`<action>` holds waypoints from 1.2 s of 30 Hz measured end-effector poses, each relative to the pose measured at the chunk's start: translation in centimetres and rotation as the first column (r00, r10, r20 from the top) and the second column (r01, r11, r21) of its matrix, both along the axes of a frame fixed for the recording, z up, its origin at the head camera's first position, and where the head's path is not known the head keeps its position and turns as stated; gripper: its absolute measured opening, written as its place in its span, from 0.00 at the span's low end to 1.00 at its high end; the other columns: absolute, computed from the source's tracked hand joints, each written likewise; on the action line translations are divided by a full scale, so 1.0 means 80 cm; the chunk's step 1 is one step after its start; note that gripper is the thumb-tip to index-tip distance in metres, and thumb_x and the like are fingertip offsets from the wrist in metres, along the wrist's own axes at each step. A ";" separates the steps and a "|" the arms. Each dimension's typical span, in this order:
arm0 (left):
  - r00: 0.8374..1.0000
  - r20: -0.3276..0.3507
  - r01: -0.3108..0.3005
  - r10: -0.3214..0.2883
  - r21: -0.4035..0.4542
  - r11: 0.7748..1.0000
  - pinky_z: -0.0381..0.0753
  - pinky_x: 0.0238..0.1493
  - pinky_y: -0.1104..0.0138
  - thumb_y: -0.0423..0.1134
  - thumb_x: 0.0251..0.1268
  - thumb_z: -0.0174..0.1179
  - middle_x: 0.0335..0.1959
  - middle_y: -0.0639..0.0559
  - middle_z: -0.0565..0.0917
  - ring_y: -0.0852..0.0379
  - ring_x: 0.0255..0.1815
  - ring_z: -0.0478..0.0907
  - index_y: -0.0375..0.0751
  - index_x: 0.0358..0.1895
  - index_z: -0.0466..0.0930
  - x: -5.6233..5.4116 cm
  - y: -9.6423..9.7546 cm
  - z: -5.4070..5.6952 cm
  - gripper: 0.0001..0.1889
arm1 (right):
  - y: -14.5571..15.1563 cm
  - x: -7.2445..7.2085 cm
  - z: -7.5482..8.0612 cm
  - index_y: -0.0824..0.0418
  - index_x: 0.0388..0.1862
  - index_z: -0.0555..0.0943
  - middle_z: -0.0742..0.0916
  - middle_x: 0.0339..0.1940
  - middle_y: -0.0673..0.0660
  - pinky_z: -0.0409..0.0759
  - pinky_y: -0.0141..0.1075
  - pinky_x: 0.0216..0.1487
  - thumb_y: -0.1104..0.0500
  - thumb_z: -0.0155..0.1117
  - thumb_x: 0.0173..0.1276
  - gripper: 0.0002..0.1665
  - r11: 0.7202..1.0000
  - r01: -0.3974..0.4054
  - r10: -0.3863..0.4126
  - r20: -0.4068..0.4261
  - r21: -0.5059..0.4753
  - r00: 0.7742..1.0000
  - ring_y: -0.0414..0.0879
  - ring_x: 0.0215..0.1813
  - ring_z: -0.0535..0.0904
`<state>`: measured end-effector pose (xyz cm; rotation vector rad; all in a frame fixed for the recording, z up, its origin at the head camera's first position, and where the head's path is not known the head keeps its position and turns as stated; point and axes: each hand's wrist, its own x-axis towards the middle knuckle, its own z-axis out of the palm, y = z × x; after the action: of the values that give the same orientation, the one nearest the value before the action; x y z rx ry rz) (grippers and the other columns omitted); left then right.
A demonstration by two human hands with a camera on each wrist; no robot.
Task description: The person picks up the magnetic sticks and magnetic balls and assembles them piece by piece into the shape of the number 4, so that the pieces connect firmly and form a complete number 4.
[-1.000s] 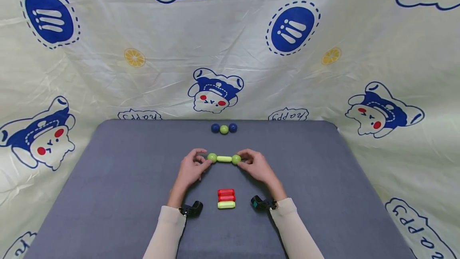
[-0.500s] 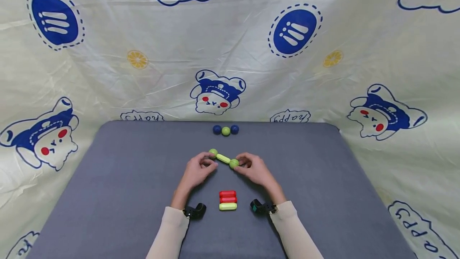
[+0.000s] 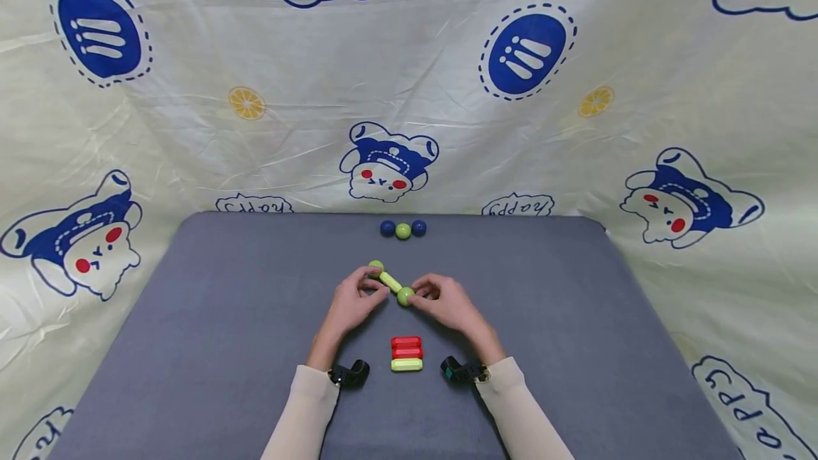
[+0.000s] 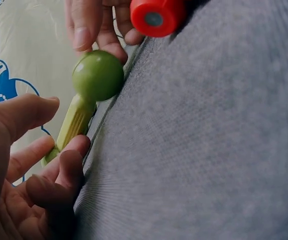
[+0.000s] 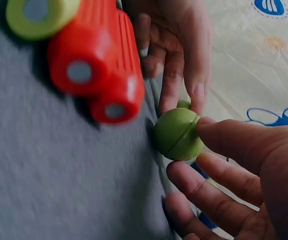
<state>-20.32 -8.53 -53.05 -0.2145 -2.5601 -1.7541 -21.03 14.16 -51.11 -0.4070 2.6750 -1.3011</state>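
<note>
A yellow-green rod (image 3: 390, 282) joins two green balls, one near (image 3: 405, 296) and one far (image 3: 375, 265), lying slantwise on the grey table in the head view. My right hand (image 3: 447, 302) pinches the near ball between thumb and fingers; the right wrist view shows the thumb (image 5: 224, 137) against the ball's side. My left hand (image 3: 353, 300) is beside the rod and far ball, fingers loosely bent. In the left wrist view its fingertips (image 4: 76, 146) are at the rod's underside, while the thumb (image 4: 41, 110) stands apart from it. The far ball is partly hidden behind the fingers.
Two red rods (image 3: 406, 342) and one yellow-green rod (image 3: 406, 365) lie side by side nearer the person, their ends showing metal discs. At the table's far edge, a green ball (image 3: 402, 231) sits between two blue balls (image 3: 387, 228). A printed curtain (image 3: 287, 112) hangs behind.
The joined rod and balls have turned from level to slanting, the right-hand ball moving nearer and leftward with the right hand. The left hand's fingertips have left the far ball's near side.
</note>
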 end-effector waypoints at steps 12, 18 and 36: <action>0.999 -0.003 -0.049 0.049 -0.050 0.998 0.72 0.32 0.68 0.40 0.67 0.69 0.35 0.47 0.90 0.61 0.27 0.78 0.41 0.58 0.83 0.001 0.005 -0.009 0.18 | -0.015 0.016 0.004 0.54 0.53 0.87 0.89 0.41 0.49 0.78 0.34 0.43 0.52 0.67 0.74 0.12 0.984 -0.177 0.177 0.007 0.022 0.984 0.39 0.39 0.80; 0.996 0.004 -0.090 0.090 -0.067 0.994 0.75 0.38 0.64 0.42 0.66 0.71 0.32 0.47 0.90 0.57 0.33 0.82 0.44 0.53 0.86 0.001 -0.001 -0.006 0.15 | -0.023 0.018 0.007 0.54 0.51 0.87 0.89 0.40 0.48 0.78 0.33 0.44 0.53 0.66 0.75 0.11 0.973 -0.232 0.232 0.007 0.015 0.973 0.40 0.39 0.79; 0.995 0.020 -0.094 0.097 -0.120 0.988 0.75 0.36 0.64 0.45 0.67 0.69 0.32 0.48 0.90 0.60 0.29 0.80 0.44 0.54 0.86 -0.002 -0.005 -0.002 0.16 | -0.016 0.013 0.008 0.58 0.54 0.86 0.88 0.40 0.50 0.77 0.32 0.41 0.54 0.69 0.73 0.15 0.972 -0.236 0.235 0.052 0.005 0.971 0.40 0.38 0.79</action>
<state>-20.46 -8.94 -53.25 -0.0702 -2.6474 -1.5848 -19.96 12.85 -50.43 -0.6580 2.4990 -1.2090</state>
